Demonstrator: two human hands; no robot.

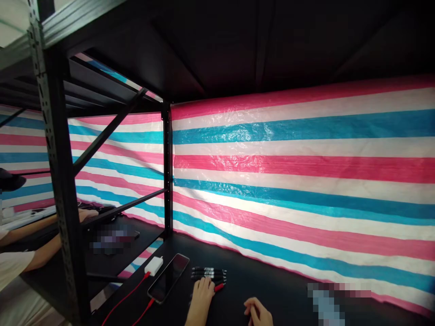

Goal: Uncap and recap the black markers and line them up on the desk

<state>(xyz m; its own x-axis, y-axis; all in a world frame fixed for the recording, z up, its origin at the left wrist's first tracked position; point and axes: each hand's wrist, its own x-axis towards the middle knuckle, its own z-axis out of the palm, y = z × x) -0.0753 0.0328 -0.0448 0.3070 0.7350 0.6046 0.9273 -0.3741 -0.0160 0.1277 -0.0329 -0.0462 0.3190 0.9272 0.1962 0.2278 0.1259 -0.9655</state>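
Near the bottom of the head view, my left hand [201, 296] is lowered over a row of pens, its fingers bent and close together. From under those fingers a pen with a red end [219, 287] sticks out to the right; my hand covers the rest of it. Just beyond the fingertips, several black pens [209, 273] with pale markings lie side by side. My right hand [258, 312] hovers or rests to the right, cut off by the frame edge. Its fingers are loosely curled and apart, with nothing visible in them.
Left of the pens lies a phone [169, 277] with a red cable [127, 293] and a white charger [154, 266]. A black rack post [64, 181] and a low shelf overhead [254, 45] frame the black surface. Striped sheeting [299, 167] hangs behind. Another person's arms [44, 256] are at left.
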